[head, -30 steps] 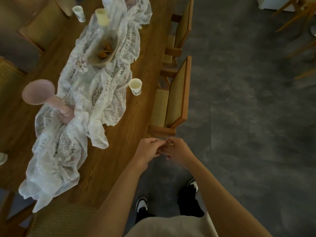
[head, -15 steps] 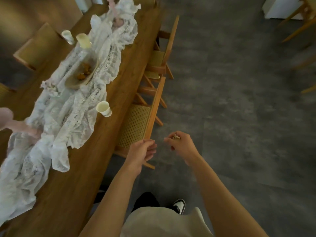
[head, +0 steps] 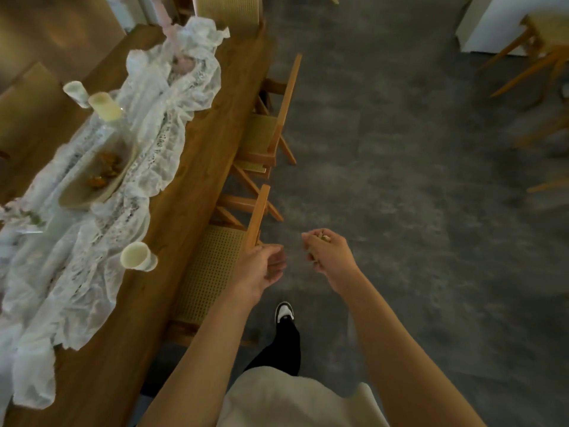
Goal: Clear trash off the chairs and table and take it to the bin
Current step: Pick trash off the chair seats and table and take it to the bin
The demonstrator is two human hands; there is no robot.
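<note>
Two hands hover apart: right hand [head: 328, 257] fingers clenched on small trash [head: 324, 238], left hand [head: 261, 268] loosely curled, empty.

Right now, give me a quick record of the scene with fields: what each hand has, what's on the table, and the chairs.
right hand: closed around small pale scraps, held over the floor
left hand: fingers loosely curled, nothing visible in it, beside the near chair back
table: wooden, with a white lace runner
near table edge: a paper cup lying on its side
mid table: a bowl with orange-brown contents
far side: two more pale cups
chairs: two cane-seat chairs tucked in
bin: not in view
</note>
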